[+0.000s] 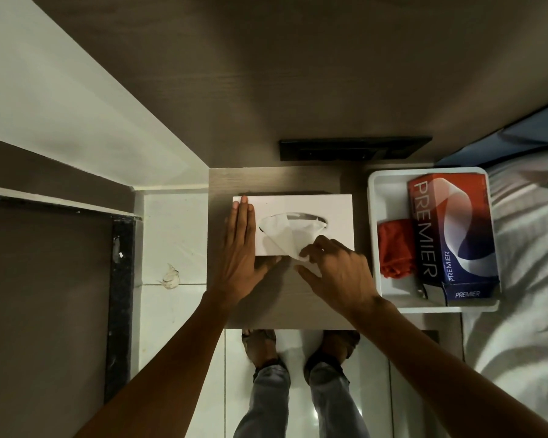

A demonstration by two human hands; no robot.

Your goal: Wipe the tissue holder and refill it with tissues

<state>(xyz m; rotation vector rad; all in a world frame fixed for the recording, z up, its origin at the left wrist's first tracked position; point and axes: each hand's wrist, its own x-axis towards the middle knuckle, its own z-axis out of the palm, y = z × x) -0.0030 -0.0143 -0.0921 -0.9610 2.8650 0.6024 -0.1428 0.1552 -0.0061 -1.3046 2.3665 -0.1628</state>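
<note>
A white tissue holder point(326, 210) lies flat on a small wooden side table point(279, 298). A white tissue point(285, 238) sticks out of its oval slot and drapes toward the near edge. My left hand point(239, 251) lies flat with fingers together on the holder's left end, thumb along its front side. My right hand point(336, 270) pinches the tissue's lower tip at the holder's front right corner. A red and blue Premier tissue box point(453, 235) and a crumpled red cloth point(394, 251) lie in a white tray point(389, 188) to the right.
A black panel point(355, 148) is fixed on the wooden wall behind the table. A bed with white sheets point(529, 263) lies right of the tray. My feet point(298, 346) stand on white floor tiles below the table. A crumpled scrap point(171, 276) lies on the floor at left.
</note>
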